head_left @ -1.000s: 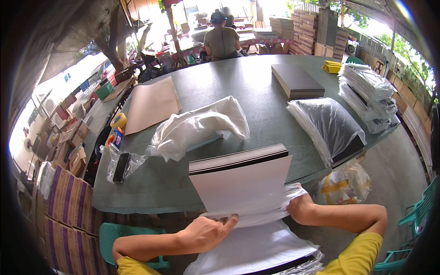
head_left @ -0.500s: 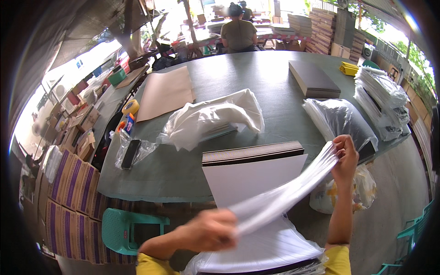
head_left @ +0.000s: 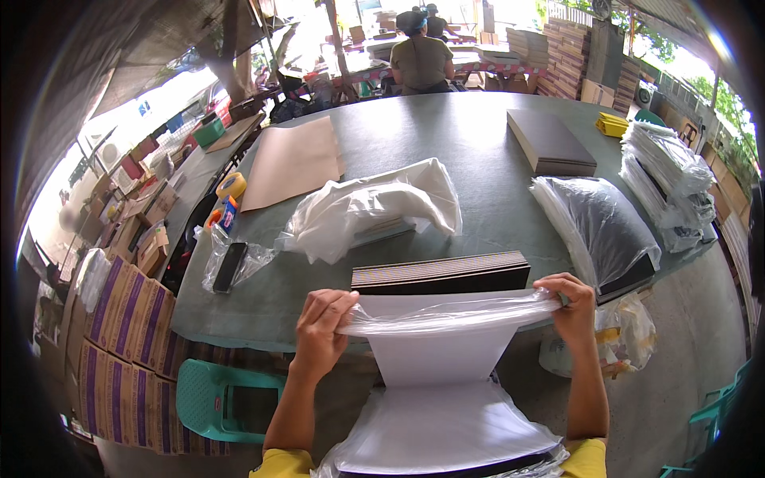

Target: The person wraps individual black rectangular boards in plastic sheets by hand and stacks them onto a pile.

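Fingers [head_left: 333, 300] were pressed nearly together, pinching the film [head_left: 450, 316] by its bunched ends, the left hand [head_left: 321, 312] at its nine o'clock, the right hand [head_left: 572, 299] at its three. The table [head_left: 478, 199] spread toward twelve; at its near edge showed the stack [head_left: 441, 273], which looked stiff and weighty, best gripped by both sides. The white board [head_left: 442, 357] reached toward six. Across it, just on the stack's six o'clock side, stretched the film, seemingly light, soft, slippery and easily torn, best taken in gathered folds.
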`<state>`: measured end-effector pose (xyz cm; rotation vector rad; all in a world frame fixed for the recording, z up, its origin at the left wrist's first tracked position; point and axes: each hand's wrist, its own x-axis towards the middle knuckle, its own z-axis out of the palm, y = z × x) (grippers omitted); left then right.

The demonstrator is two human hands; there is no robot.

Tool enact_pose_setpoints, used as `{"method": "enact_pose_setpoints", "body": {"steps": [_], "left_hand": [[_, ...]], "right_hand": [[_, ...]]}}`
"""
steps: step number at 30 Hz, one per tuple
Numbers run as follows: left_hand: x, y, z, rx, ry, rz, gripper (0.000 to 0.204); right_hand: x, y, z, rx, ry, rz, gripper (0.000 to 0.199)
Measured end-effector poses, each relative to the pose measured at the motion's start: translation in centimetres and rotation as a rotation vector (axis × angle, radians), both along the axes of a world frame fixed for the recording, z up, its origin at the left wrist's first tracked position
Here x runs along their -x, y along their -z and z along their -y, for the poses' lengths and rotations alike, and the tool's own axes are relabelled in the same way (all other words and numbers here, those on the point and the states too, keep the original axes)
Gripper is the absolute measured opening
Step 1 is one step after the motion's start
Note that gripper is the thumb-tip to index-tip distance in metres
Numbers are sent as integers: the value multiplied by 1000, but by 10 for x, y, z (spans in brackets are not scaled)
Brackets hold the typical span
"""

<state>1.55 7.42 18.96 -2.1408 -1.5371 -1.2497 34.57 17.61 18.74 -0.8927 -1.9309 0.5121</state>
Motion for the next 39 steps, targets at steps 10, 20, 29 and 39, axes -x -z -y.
{"method": "enact_pose_setpoints", "body": {"steps": [10, 20, 29, 39], "left_hand": [[31, 36, 24, 1064, 867, 1301, 44], [-3, 201, 75, 1122, 359, 1050, 11], [-8, 253, 63, 1112, 198, 990, 19], [-16, 42, 79, 661, 195, 490, 17]], "right_hand": [[-43, 67, 2, 1120, -782, -567, 25], [-32, 302, 53, 1153, 104, 277, 18], [-6, 296, 66, 906, 485, 413, 20], [8, 51, 54, 962, -1653, -21, 35]]}}
